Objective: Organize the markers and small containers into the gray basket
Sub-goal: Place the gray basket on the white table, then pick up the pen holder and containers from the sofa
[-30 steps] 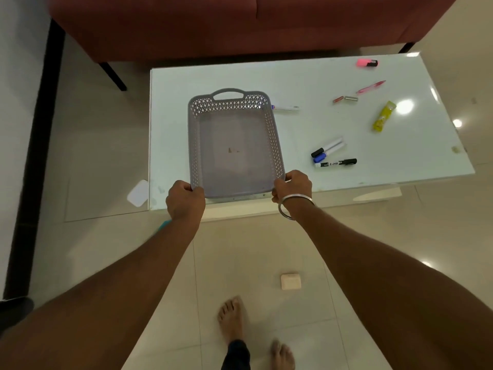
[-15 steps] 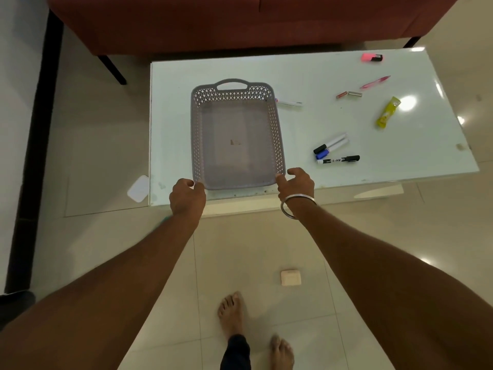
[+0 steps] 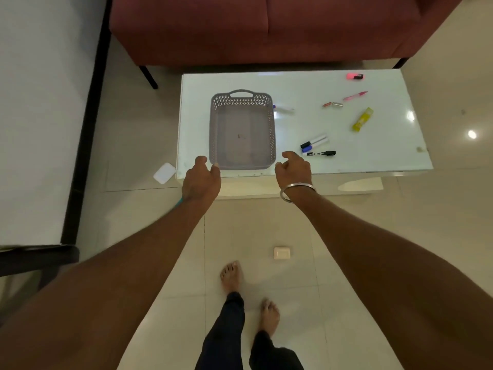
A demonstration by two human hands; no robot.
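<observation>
Gray basket [image 3: 241,129] sits between the left hand [image 3: 201,177] and right hand [image 3: 293,169], both loosely curled, holding nothing. Nothing is packed yet: the markers [image 3: 320,153] lie beyond the right hand, on the table [image 3: 378,153].

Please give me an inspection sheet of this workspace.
Surface: white glossy table, glare spots.
Job's things: gray basket holds no markers; three markers right of it, fourth marker by its far right corner; pink highlighter, pink pen, yellow container farther right.
Clutter: white object on the floor left of the table; cream block near the feet.
Grippers: left hand, right hand loosely curled by the basket's near corners, holding nothing.
Cables: nothing seen.
Surroundings: red sofa behind the table, tiled floor.
</observation>
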